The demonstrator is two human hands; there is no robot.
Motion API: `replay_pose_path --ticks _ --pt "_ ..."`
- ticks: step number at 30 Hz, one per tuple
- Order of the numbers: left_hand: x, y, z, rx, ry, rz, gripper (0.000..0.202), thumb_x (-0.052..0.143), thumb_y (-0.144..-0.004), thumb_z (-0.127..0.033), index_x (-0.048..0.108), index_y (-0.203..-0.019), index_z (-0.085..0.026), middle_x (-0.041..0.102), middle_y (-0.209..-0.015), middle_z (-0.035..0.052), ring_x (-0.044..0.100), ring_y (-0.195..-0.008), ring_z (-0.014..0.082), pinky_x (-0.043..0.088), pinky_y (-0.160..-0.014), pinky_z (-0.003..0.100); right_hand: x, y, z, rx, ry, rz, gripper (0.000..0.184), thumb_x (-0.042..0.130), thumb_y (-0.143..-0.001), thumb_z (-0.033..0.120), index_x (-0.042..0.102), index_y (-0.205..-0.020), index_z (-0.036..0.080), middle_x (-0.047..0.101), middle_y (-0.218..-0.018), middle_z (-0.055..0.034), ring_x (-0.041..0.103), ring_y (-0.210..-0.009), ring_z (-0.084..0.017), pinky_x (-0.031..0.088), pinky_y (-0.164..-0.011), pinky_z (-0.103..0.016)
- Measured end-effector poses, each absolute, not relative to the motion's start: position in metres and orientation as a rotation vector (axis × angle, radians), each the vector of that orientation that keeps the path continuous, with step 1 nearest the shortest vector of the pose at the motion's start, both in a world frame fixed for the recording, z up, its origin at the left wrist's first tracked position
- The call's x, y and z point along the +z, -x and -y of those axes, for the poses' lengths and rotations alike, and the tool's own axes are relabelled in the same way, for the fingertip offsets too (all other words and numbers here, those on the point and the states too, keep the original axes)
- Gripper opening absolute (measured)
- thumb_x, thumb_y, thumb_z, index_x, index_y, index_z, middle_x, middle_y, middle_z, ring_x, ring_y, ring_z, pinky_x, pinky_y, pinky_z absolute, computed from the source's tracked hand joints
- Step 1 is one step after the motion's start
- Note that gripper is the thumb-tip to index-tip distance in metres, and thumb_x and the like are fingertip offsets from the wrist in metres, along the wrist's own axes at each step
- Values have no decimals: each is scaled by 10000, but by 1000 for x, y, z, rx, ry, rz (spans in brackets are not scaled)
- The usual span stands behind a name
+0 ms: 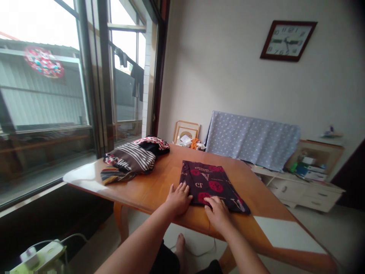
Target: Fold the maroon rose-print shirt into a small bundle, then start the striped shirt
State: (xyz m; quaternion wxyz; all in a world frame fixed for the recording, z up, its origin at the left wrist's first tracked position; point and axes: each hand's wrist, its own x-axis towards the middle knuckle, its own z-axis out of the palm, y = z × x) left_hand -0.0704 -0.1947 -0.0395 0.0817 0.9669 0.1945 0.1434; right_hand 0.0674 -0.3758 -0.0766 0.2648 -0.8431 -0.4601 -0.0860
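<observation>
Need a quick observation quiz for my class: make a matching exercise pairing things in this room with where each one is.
Things:
1. Wall clock
2. Folded dark cloth with red circles
3. Striped cloth heap
4. Polka-dot cloth

Places:
A. On the table, near the window
B. Hanging on the wall
C. Under the right hand, left hand at its edge
D. Draped behind the table

Pairs: 1-B, 2-C, 3-A, 4-D

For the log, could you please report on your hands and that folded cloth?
Left hand at edge of folded maroon printed cloth; right hand pressing it. Cloth flat on wooden table. Striped clothes pile well aside.
</observation>
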Motion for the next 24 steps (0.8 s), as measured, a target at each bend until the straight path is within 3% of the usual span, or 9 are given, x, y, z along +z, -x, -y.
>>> replay_pose_path --ticks 4,11,14,17,19,21,24 --pt "-53 72 196 356 -2883 -621 686 204 -1006 -568 369 -1564 -204 292 -1659 132 198 -1544 325 64 -1194 707 -81 -73 375 -212 2173 1281 352 534 -874 265 724 -1170 248 684 -1207 -87 623 -1144 -252 463 -1034 -371" --pt "-47 73 196 297 -2864 -623 707 169 -999 -588 345 -1577 -222 258 -1671 112 169 -1556 310 46 -1188 728 -72 -127 407 -328 2134 1094 423 409 -950 386 708 -1189 205 714 -1199 -107 655 -1142 -238 495 -1029 -372" --pt "-47 72 196 268 -2876 -620 693 188 -1002 -574 340 -1577 -218 245 -1674 111 162 -1557 313 31 -1178 741 -74 -146 433 -407 2323 1055 508 376 -970 389 633 -1342 157 610 -1400 -143 527 -1345 -263 388 -1145 -425" --pt "-46 68 195 250 -2901 -637 661 212 -1008 -545 345 -1572 -226 234 -1678 108 153 -1558 323 26 -1169 745 -78 -148 452 -228 2550 1034 549 369 -984 398 543 -1451 169 468 -1548 -121 342 -1486 -284 252 -1209 -522" --pt "-44 66 193 227 -2902 -631 642 243 -1008 -537 359 -1561 -232 240 -1677 114 162 -1555 332 52 -1166 740 -77 -149 460 -94 2564 1019 550 372 -989 397 512 -1480 194 427 -1580 -96 310 -1504 -265 237 -1216 -504" --pt "-40 67 189 215 -2865 -610 640 296 -996 -556 384 -1541 -233 270 -1668 123 207 -1542 335 121 -1169 714 -70 -152 466 -89 2466 961 552 357 -994 375 513 -1476 156 459 -1556 -119 387 -1464 -229 297 -1197 -409" --pt "-32 74 181 323 -2787 -575 535 359 -992 -530 502 -1438 -271 489 -1551 104 421 -1432 294 273 -1169 561 -54 -161 482 -173 2362 748 508 355 -986 324 600 -1383 124 622 -1394 -140 569 -1304 -206 408 -1100 -310"
